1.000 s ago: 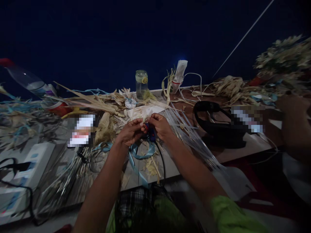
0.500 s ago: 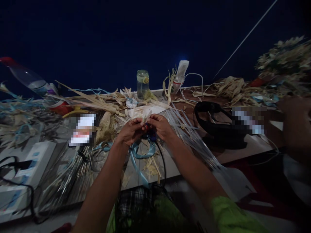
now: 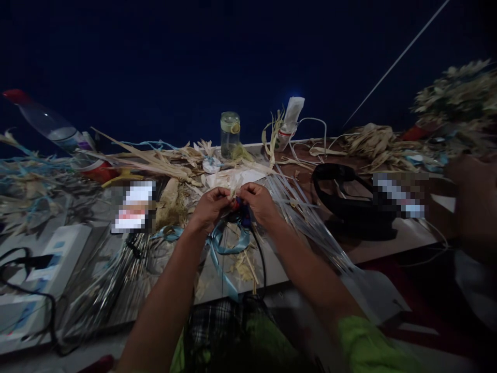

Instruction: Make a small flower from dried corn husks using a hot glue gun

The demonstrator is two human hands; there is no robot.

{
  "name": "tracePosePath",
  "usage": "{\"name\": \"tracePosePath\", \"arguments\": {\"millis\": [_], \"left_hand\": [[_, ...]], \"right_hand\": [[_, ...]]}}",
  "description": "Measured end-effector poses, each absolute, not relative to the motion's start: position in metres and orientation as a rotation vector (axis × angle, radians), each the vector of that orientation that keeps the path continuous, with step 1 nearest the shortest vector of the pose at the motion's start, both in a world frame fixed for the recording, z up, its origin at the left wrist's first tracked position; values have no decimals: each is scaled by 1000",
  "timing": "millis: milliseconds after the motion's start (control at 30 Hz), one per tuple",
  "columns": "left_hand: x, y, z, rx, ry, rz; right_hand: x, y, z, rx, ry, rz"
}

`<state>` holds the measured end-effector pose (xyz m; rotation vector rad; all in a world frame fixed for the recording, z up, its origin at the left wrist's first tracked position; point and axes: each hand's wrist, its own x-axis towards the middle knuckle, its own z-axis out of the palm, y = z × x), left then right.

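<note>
My left hand point(image 3: 207, 210) and my right hand point(image 3: 259, 203) meet over the middle of the table. Both are closed in a pinch on one small pale piece of dried husk point(image 3: 233, 192), thumbs and fingertips nearly touching. Just below the fingers is a dark blue and red object point(image 3: 245, 215), partly hidden by my hands, with a black cable point(image 3: 261, 259) near it. A loop of light blue ribbon point(image 3: 232, 247) lies under my wrists. Beyond my fingertips is a white sheet point(image 3: 248, 178).
Long clear sticks point(image 3: 318, 228) lie to the right, beside a black headband-like device point(image 3: 349, 207). Behind stand a clear jar point(image 3: 230, 135) and a cup point(image 3: 284, 139). At left are a lit phone point(image 3: 135, 207), a power strip point(image 3: 58, 264) and thin wires point(image 3: 116, 280). Another person's arm point(image 3: 471, 202) rests at far right.
The fingertips have drawn a little closer together on the husk piece, and less of it shows above them. The whole view has shifted slightly.
</note>
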<state>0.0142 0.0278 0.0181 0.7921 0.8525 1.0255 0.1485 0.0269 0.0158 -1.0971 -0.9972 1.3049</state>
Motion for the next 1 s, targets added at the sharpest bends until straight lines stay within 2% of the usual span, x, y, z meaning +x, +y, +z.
{"name": "tracePosePath", "arguments": {"millis": [533,1000], "left_hand": [[17,29,14,860,902,1142],[11,28,18,659,742,953]], "right_hand": [[148,26,16,-1100,-1071,1246],[148,26,16,-1041,-1057,1320]]}}
